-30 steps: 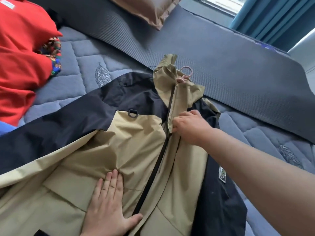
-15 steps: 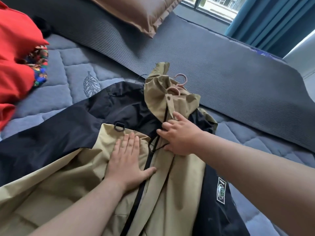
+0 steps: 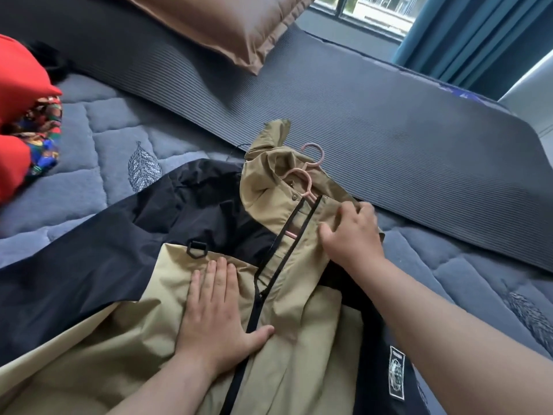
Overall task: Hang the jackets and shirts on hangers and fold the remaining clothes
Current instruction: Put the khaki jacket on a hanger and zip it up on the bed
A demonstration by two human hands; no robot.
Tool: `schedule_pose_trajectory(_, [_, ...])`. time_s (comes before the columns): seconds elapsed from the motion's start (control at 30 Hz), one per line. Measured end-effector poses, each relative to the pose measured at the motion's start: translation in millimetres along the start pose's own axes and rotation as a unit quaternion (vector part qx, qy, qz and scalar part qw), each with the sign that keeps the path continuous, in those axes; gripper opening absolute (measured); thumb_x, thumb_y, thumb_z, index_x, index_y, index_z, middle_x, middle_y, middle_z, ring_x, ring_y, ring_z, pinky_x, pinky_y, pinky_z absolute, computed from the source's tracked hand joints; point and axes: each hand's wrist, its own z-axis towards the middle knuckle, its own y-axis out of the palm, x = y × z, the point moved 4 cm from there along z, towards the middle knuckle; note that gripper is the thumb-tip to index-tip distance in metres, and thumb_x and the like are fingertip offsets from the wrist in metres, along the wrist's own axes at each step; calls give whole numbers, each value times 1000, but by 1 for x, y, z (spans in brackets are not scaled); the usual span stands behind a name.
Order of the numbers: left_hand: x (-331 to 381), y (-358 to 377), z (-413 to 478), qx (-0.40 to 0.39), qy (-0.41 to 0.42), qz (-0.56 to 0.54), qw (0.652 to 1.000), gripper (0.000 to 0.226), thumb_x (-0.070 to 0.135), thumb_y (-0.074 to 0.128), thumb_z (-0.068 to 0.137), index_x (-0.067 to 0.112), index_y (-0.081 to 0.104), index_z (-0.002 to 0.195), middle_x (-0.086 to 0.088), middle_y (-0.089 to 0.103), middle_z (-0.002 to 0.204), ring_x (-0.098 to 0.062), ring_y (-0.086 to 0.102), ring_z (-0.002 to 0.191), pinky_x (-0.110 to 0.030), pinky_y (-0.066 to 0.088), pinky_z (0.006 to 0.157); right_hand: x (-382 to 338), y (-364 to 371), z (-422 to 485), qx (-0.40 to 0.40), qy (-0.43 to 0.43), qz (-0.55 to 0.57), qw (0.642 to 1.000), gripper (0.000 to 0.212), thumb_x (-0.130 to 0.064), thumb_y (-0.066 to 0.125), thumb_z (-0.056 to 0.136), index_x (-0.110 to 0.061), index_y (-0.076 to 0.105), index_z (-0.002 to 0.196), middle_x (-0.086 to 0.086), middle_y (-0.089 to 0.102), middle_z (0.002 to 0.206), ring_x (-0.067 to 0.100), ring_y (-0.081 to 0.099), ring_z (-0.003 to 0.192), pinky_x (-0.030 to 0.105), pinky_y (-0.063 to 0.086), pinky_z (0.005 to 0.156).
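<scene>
Head cam, only view there is.

Progress first. The khaki-and-black jacket (image 3: 134,339) is lying front-up on the bed, and the pink hanger (image 3: 308,187) is already inside it. Its hook pokes out of the neck next to the hood (image 3: 269,163), and a bit of pink shows through the open front. The zipper (image 3: 254,319) is done up from about chest height down and gapes open above that. So I'd say this one is hangered but not finished: the top still needs closing or straightening, then it has to actually go up somewhere.

The left hand (image 3: 215,313) is flat on the khaki chest panel just left of the zipper, fingers straight, pinning the fabric. The right hand (image 3: 350,235) is up at the collar on the other side of the opening. Its fingers are bent into the cloth and the thumb is splayed, which reads as a grip on the jacket's edge.

Still to do: a red garment (image 3: 18,85) and a multicoloured patterned cloth (image 3: 42,139) are piled at the far left, neither hung nor folded.

The surface is a blue-grey quilted bedspread (image 3: 89,175) with stitched leaves. A dark ribbed mat (image 3: 389,145) runs across it just beyond the hood, with a brown pillow (image 3: 224,25) on the mat's far end. Behind are a window (image 3: 374,7) and a teal curtain (image 3: 463,34), with daylight coming in.
</scene>
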Motion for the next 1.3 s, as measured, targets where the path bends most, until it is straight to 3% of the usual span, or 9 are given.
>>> schedule_pose_trajectory(0.07, [-2,6,0,3,3,0,1000,127,86,42,58,-9,37,141,-26,32,151,-38,28,142,-56,21,114,0,3,2,4,7,-65,998,39,-39,54,89,-19,47,122,14,31,140,32,29,128,41,25,108])
schedule_pose_trajectory(0.13, [-2,9,0,4,5,-3,1000,127,86,43,57,-9,38,141,-26,32,151,-37,28,142,-55,21,114,-18,8,-15,34,-134,-207,969,40,-24,56,83,-21,47,121,15,29,144,34,28,128,43,21,105])
schedule_pose_trajectory(0.27, [-3,9,1,-5,-4,-11,1000,127,84,45,55,-9,39,141,-26,32,151,-36,28,142,-54,21,113,-67,26,-64,-77,-401,-86,909,23,-29,58,82,-14,65,98,5,60,106,26,56,94,37,46,84])
schedule_pose_trajectory(0.37, [-5,9,2,0,-10,-12,1000,124,83,45,56,-9,41,139,-26,34,150,-35,29,141,-54,22,112,-74,44,-75,-203,-370,-71,904,48,-57,56,83,-19,56,112,-1,52,111,19,50,99,31,47,86])
schedule_pose_trajectory(0.57, [-5,9,4,-9,-13,-13,1000,121,82,45,57,-8,43,138,-26,36,149,-36,32,140,-53,23,110,-69,50,-66,-272,-370,-31,888,14,-27,67,87,-22,54,85,-5,47,100,19,52,92,34,48,77])
schedule_pose_trajectory(0.8, [-6,7,3,0,-16,-26,1000,116,78,47,57,-6,45,138,-22,38,149,-33,35,139,-49,20,113,-57,52,-65,-253,-303,65,917,11,-25,70,86,-15,69,82,-8,47,106,9,51,95,21,44,87])
schedule_pose_trajectory(1.03, [-7,8,3,-5,-18,-35,999,116,79,47,55,-6,49,135,-22,42,146,-34,40,137,-49,20,113,-63,44,-50,-231,-299,32,925,11,-20,71,85,-18,68,75,-9,48,100,12,47,101,25,43,93])
schedule_pose_trajectory(1.2, [-7,9,3,0,-12,-37,999,119,80,47,56,-6,45,138,-21,39,149,-33,35,139,-48,16,115,-67,34,-32,-222,-307,0,925,21,-18,69,86,-16,60,67,-3,58,84,7,44,81,-3,23,92])
schedule_pose_trajectory(1.3, [-6,9,2,9,-8,-35,999,121,80,48,56,-5,41,141,-21,36,150,-32,31,140,-48,15,116,-67,29,-20,-212,-287,-30,934,21,-23,65,90,-18,57,71,-5,54,84,13,49,84,22,43,83])
